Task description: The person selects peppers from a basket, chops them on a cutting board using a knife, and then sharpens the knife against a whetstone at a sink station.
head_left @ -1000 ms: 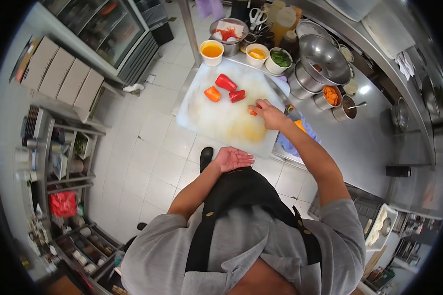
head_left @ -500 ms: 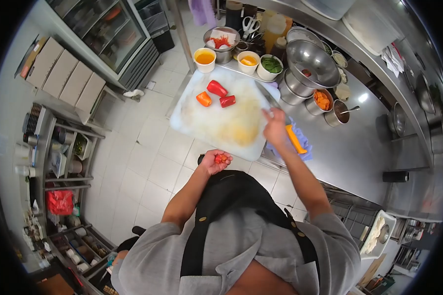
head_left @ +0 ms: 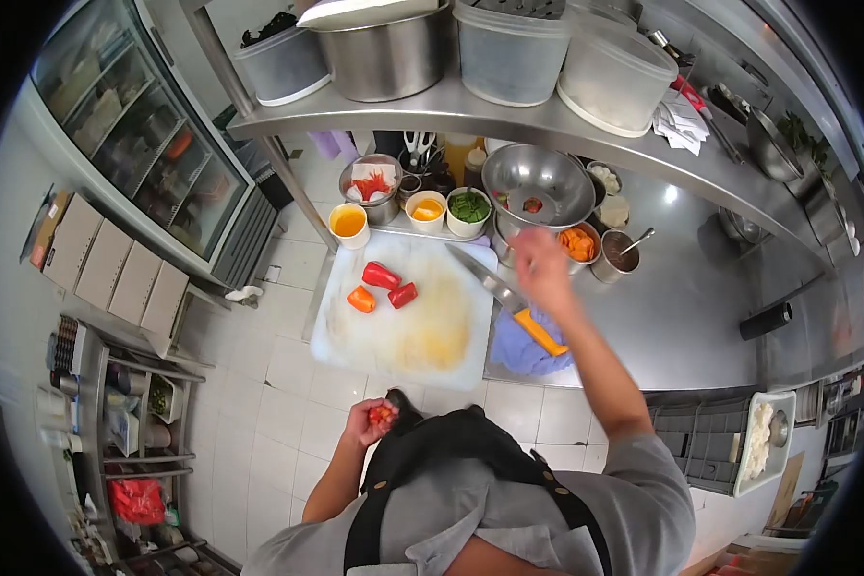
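My left hand [head_left: 365, 423] is low in front of the apron, its fingers curled round small red pieces [head_left: 381, 415], perhaps pepper scraps. At the near rim of a steel bowl [head_left: 564, 200], my right hand [head_left: 540, 264] is smeared by motion, so its grip cannot be read. Red scraps with green bits lie in the bowl. On the white cutting board [head_left: 355, 336] are two red pepper pieces [head_left: 381, 276] [head_left: 402, 295] and an orange one [head_left: 361, 300]. A knife with a yellow handle [head_left: 540, 332] rests across the board's right edge and a purple cloth [head_left: 526, 353].
Behind the board stand tubs of orange liquid [head_left: 348, 223], yellow liquid [head_left: 425, 208] and chopped greens [head_left: 468, 207]. Right of the bowl are a pot of orange pieces [head_left: 580, 244] and a pot with a spoon [head_left: 616, 259]. A steel shelf [head_left: 403, 115] overhangs them.
My right hand has moved up from beside the board to the steel bowl. The left hand stays closed on the red pieces. The view has tilted up, bringing the shelf into sight.
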Tool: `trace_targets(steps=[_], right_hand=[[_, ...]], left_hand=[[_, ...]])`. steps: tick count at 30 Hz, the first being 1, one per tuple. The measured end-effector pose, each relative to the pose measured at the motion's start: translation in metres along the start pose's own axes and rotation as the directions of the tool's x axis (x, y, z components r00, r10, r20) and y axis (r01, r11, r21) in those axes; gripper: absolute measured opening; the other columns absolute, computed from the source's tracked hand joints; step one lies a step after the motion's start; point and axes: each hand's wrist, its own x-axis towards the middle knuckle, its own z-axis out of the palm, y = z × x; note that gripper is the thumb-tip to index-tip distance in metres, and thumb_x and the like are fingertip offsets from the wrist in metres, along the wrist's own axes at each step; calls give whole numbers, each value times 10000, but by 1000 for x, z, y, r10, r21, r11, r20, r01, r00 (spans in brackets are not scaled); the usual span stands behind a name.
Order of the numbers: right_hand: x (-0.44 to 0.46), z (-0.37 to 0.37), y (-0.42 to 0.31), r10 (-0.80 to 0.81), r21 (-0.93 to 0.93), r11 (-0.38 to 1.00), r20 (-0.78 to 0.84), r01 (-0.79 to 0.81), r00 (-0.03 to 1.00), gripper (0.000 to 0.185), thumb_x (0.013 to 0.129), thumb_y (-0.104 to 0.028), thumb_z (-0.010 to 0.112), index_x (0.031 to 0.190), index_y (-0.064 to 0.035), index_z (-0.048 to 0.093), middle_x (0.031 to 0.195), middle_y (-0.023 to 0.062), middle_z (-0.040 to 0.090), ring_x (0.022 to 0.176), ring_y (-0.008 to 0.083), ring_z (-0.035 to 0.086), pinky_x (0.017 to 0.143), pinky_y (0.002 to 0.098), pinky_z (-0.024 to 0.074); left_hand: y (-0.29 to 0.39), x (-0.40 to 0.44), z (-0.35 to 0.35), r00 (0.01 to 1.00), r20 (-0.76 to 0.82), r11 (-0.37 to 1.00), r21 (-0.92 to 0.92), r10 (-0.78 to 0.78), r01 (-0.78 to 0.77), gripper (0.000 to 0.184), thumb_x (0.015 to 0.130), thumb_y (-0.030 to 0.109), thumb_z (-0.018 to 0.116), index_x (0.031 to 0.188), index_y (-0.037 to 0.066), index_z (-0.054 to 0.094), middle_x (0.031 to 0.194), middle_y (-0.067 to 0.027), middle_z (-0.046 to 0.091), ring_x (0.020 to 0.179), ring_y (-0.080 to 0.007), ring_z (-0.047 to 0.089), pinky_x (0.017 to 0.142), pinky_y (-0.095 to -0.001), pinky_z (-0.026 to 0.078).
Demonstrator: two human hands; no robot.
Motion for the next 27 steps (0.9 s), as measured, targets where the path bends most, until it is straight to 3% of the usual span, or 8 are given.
trace_targets(steps=[5, 7, 12, 17, 20, 21, 26, 27], right_hand=[[88, 32, 106, 195, -245, 961, 272, -128, 942, 213, 724, -11, 584, 893, -63, 702, 902, 133, 666, 808, 303, 648, 723, 355, 526], [107, 52, 120, 496, -339, 868, 569, -362, 656, 204, 708, -135, 663, 901, -88, 710, 974, 167, 669, 879, 319, 650, 784, 375, 521], [124, 59, 156, 494, -319, 866, 664, -386, 561, 265, 695, -228, 706, 905, -67, 711, 940, 152, 694, 758, 307, 669, 708, 384, 529], [132, 17, 165, 347, -479, 865, 784, 148, 514, 278, 687, -208, 680, 900, -28, 693, 865, 174, 686, 756, 322, 668, 661, 393, 534], [99, 28, 183, 45, -191, 975, 657, 109, 752, 220, 710, -193, 663, 873, -49, 700, 835, 183, 676, 778, 341, 654, 705, 419, 518], [115, 29, 173, 108, -246, 945, 860, 218, 499, 247, 683, -208, 654, 872, -57, 704, 839, 199, 671, 765, 351, 646, 699, 420, 514], [114, 48, 186, 183, -281, 947, 868, 153, 461, 180, 726, -164, 637, 801, -2, 662, 734, 170, 665, 657, 268, 668, 621, 392, 516], [109, 41, 171, 135, -183, 982, 837, 39, 530, 229, 789, -182, 557, 804, 26, 651, 755, 253, 632, 739, 410, 644, 582, 470, 456]], left_hand=[[4, -29, -16, 992, -18, 992, -35, 123, -124, 237, 841, 167, 530, 854, -55, 615, 863, -211, 630, 695, -257, 586, 522, -252, 489], [-2, -43, -34, 978, -51, 975, -77, 204, -207, 235, 840, 166, 525, 851, -53, 611, 857, -213, 630, 694, -262, 596, 525, -259, 505], [-51, -92, -87, 868, -349, 861, -242, 354, -448, 216, 831, 135, 516, 789, -66, 585, 801, -230, 621, 672, -293, 634, 527, -299, 573], [-118, -128, -117, 768, -484, 815, -170, 420, -553, 225, 817, 145, 487, 775, -53, 585, 809, -219, 621, 648, -305, 604, 564, -304, 558], [-152, -126, -129, 702, -581, 795, -146, 412, -588, 246, 827, 166, 465, 789, -46, 582, 820, -216, 623, 666, -298, 607, 546, -308, 546], [-165, -126, -134, 752, -531, 760, -276, 390, -588, 251, 830, 169, 459, 807, -50, 578, 823, -214, 623, 668, -293, 610, 548, -315, 547], [-242, -107, -126, 688, -554, 544, -432, 469, -719, 249, 857, 157, 480, 897, -73, 566, 860, -202, 634, 819, -294, 660, 739, -357, 578], [-253, -107, -114, 681, -518, 544, -416, 517, -729, 260, 853, 167, 487, 886, -67, 595, 855, -188, 652, 792, -269, 662, 710, -333, 573]])
